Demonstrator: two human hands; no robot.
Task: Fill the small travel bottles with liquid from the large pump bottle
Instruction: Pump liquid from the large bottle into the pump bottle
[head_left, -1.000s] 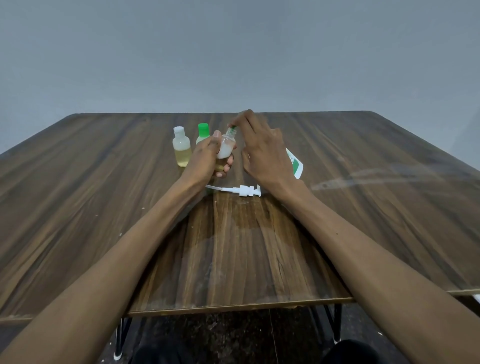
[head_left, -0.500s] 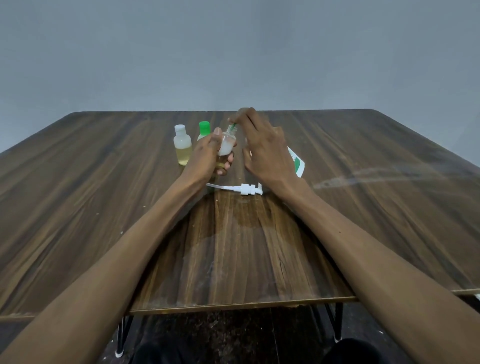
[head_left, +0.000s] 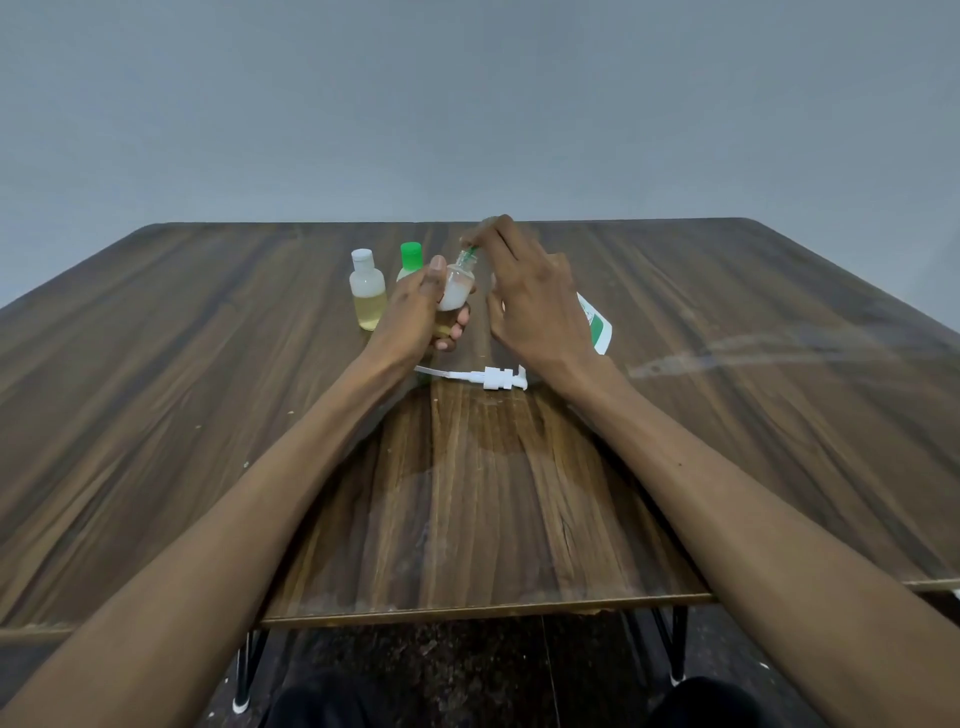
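While the left hand is still gripping the third bottle just above the table, the right hand's fingertips are still pinching and apparently twisting its green cap, barely moved, suggesting filling is nearly finished.

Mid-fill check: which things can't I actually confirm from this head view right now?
- Large pump bottle: mostly hidden behind the right hand; its fill level is unreadable.
- Green-capped bottle: body hidden by the left hand.
- Held bottle: its top is motion-blurred under the right fingertips; cap seating is unclear.
- Pump head: too small to check for drips.
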